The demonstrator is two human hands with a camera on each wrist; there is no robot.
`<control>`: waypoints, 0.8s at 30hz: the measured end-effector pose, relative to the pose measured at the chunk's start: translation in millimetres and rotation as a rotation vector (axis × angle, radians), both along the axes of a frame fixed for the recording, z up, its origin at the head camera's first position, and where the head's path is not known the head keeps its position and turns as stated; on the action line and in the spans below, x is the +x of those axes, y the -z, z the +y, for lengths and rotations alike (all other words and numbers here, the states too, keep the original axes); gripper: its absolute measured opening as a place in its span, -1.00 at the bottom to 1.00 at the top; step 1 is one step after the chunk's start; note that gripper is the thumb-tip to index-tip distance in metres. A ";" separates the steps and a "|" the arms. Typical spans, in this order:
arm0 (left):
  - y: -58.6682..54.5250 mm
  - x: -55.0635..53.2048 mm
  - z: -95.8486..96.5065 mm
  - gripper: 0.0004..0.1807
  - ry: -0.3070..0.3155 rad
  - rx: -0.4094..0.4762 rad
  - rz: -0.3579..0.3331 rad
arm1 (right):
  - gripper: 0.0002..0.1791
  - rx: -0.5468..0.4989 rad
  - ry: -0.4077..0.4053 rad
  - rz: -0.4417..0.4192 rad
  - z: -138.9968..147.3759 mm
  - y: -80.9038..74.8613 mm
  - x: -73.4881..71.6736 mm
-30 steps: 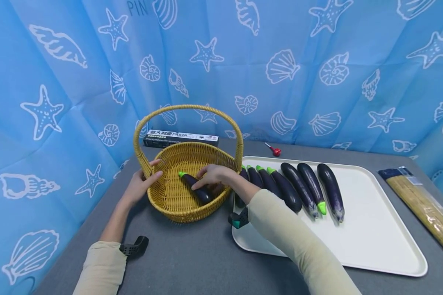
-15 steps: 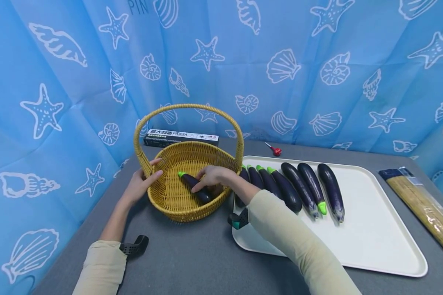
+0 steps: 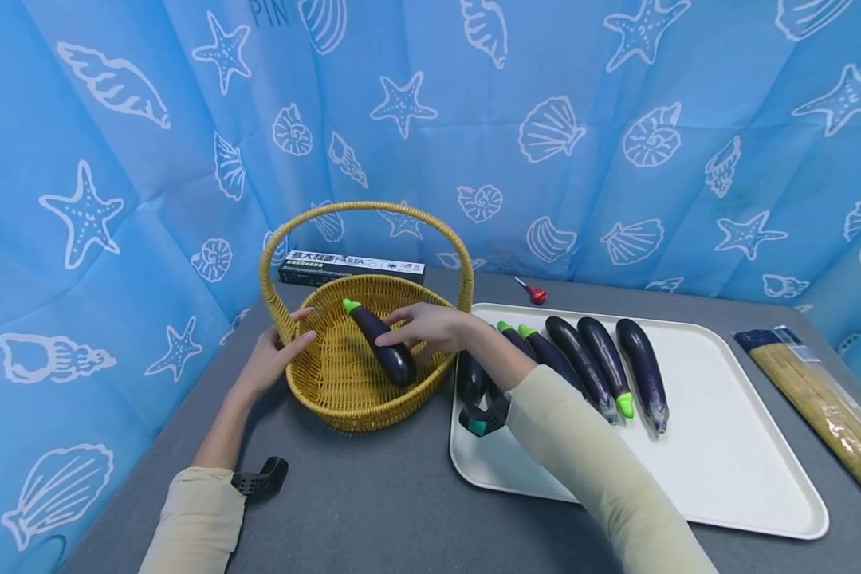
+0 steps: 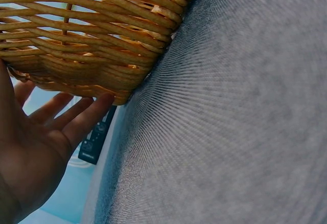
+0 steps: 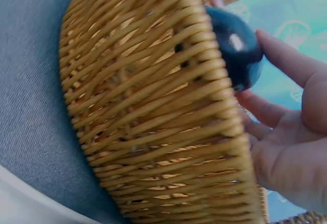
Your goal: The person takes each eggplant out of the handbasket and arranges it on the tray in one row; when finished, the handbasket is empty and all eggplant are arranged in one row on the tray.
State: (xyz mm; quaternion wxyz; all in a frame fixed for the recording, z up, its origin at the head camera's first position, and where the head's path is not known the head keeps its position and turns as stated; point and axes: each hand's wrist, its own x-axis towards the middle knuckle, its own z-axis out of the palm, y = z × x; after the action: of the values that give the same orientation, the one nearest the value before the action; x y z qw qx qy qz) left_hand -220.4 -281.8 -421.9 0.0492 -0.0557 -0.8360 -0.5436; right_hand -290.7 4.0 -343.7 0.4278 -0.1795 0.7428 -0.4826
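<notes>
A dark purple eggplant with a green stem cap is pinched between the thumb and fingers of my right hand. It slants over the inside of a yellow wicker basket, cap toward the back left. In the right wrist view the eggplant's rounded end shows just past the basket rim, with thumb and fingers on both sides of it. My left hand holds the basket's left rim by the base of its arched handle; in the left wrist view its fingers lie along the outer weave.
On the right, a white tray bears several more eggplants, some partly hidden by my right arm. A pasta box stands behind the basket. A red lollipop lies behind the tray, and a long clear-wrapped pack lies at far right.
My right hand has raised the eggplant from the basket's floor and shifted slightly right and back. My left hand has stayed on the rim.
</notes>
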 end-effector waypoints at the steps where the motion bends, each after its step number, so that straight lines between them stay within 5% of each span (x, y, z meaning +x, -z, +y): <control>1: -0.4 0.3 0.4 -0.37 -0.002 0.000 0.000 | -0.36 -0.028 0.005 -0.023 2.2 -1.8 0.7; 14: -0.9 -1.1 0.2 -0.37 0.006 -0.003 0.011 | -0.35 -0.243 -0.047 -0.116 45.2 -14.1 22.8; 24: 0.9 -0.2 -0.7 -0.36 0.000 -0.022 0.001 | -0.33 -0.248 -0.061 -0.109 78.9 -7.4 39.5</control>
State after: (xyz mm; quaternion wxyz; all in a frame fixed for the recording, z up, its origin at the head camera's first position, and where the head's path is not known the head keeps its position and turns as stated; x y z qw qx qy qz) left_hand -220.6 -282.5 -422.8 0.0488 -0.0564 -0.8418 -0.5345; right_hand -251.2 82.9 -336.3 0.4563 -0.2270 0.6474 -0.5666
